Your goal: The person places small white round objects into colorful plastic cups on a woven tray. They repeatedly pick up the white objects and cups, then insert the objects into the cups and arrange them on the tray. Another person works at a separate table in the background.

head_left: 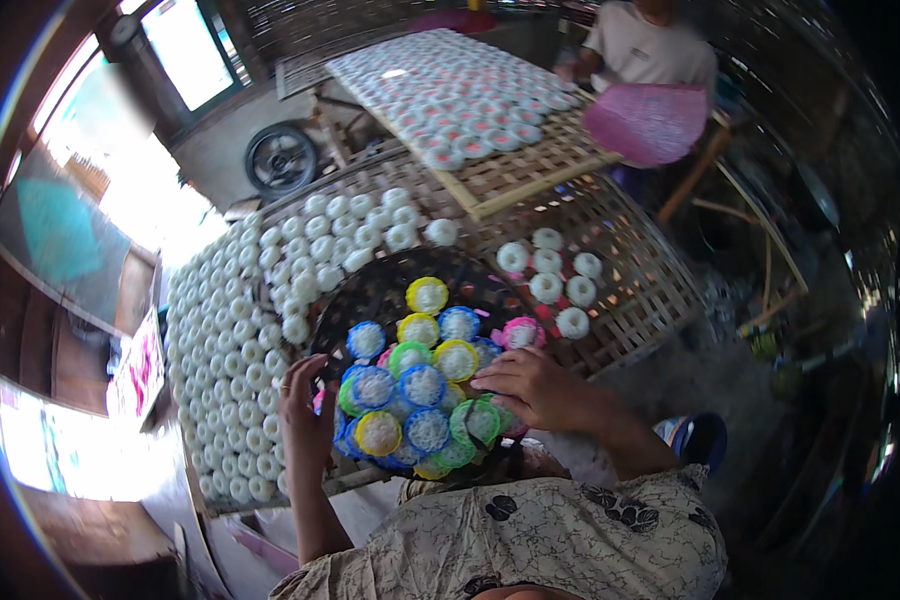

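Observation:
Close in front of me is a dark round woven tray (370, 285), heaped with small round plastic moulds in blue, yellow, green and pink. Each filled mould carries a white nest of thin strands, such as the blue mould (422, 386) mid-heap. My left hand (305, 395) is at the tray's left edge, fingers stretched forward and apart from the thumb. On the right, my right hand (535, 385) reaches over the heap with fingers extended, the tips touching or just above the moulds beside a yellow mould (456, 360). Nothing shows in either hand's grasp.
Rows of white rings (235, 380) cover the woven bamboo rack at left. Several more white rings (547, 288) lie right of the tray. Beyond, a bamboo-framed rack (470, 95) holds pink-centred pieces. A person (650, 50) is at the far right near a pink round sheet (648, 122).

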Motion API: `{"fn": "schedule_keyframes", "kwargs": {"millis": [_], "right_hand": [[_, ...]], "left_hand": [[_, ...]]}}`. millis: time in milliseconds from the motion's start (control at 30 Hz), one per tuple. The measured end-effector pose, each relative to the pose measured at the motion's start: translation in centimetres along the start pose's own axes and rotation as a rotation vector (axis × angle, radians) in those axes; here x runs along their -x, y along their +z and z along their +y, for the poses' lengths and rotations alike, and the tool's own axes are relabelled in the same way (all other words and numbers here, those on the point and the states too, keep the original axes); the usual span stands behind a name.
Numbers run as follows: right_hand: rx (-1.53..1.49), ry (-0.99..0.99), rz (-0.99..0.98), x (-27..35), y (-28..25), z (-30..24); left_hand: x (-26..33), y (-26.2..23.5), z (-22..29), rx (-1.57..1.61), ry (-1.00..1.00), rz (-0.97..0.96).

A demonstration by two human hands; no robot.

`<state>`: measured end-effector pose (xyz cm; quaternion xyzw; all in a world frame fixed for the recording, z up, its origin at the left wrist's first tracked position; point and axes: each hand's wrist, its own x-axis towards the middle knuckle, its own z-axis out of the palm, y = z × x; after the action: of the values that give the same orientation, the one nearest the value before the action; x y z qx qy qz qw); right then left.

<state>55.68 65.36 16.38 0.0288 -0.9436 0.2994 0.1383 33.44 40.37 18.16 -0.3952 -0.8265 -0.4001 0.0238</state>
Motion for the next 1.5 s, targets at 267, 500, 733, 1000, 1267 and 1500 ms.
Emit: {"fn": "schedule_keyframes", "kwargs": {"millis": [267,500,733,1000,1267,1500], "right_hand": [[-0.087,0.11,-0.225,-1.7,-1.1,0.9],[-0.904,0.39,-0.054,0.7,-3.5,2.4],[-1.051,0.142,0.437,4.1,-6.9,4.9],[-1.026,0.142,0.649,6.3,-8.8,4.7],[-1.166,0.099,0.716,5.3,-11.2,4.7],[-1.349,0.027,0.744,3.6,-12.8,5.2]], "left_hand": [[6.1,-2.8,-6.7,-0.194,-0.385,0.132],[1.2,-0.1,-10.5,-0.585,-0.278,0.139],[-1.7,1.9,-10.5,-0.807,-0.359,0.096],[-2.0,-0.8,-12.7,0.99,-0.529,0.399],[-1.9,-8.1,-8.9,1.254,-0.441,0.527],[0.7,-7.8,-6.6,1.207,-0.354,0.551]]}}
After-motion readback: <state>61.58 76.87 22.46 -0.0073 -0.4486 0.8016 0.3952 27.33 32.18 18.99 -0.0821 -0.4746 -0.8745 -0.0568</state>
